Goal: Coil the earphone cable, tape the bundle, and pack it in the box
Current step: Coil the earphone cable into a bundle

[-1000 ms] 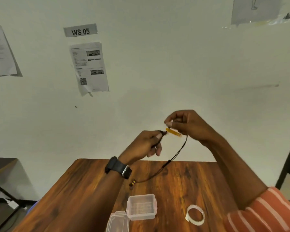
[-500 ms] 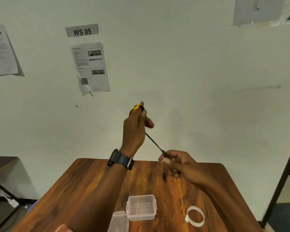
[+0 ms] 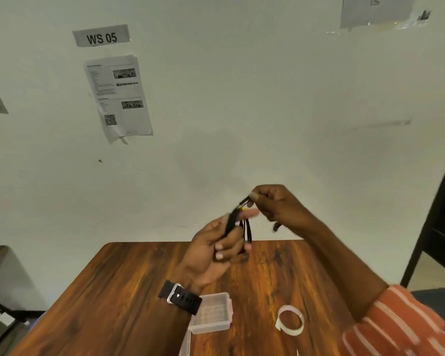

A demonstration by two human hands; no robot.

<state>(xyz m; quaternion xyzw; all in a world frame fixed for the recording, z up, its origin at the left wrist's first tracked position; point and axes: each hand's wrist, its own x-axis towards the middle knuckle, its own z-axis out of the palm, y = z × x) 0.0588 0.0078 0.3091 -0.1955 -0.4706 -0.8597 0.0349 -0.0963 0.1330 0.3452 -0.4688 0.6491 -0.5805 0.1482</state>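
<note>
Above the table (image 3: 129, 291), both hands (raised) pinch the earphone cable (image 3: 246, 228).

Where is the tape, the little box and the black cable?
tape (image 3: 290, 320), head view, on the ring's near band
box (image 3: 212, 314), head view, on its clear wall
cable (image 3: 247, 231), head view, on the hanging loops

Your left hand (image 3: 211, 255) was bare, and just behind it on the wrist sat a black watch (image 3: 180, 298) with a perforated strap and silver buckle. Behind your bare right hand (image 3: 280, 206), the forearm ran uncovered to an orange sleeve (image 3: 398, 322) with thin white stripes.
</note>
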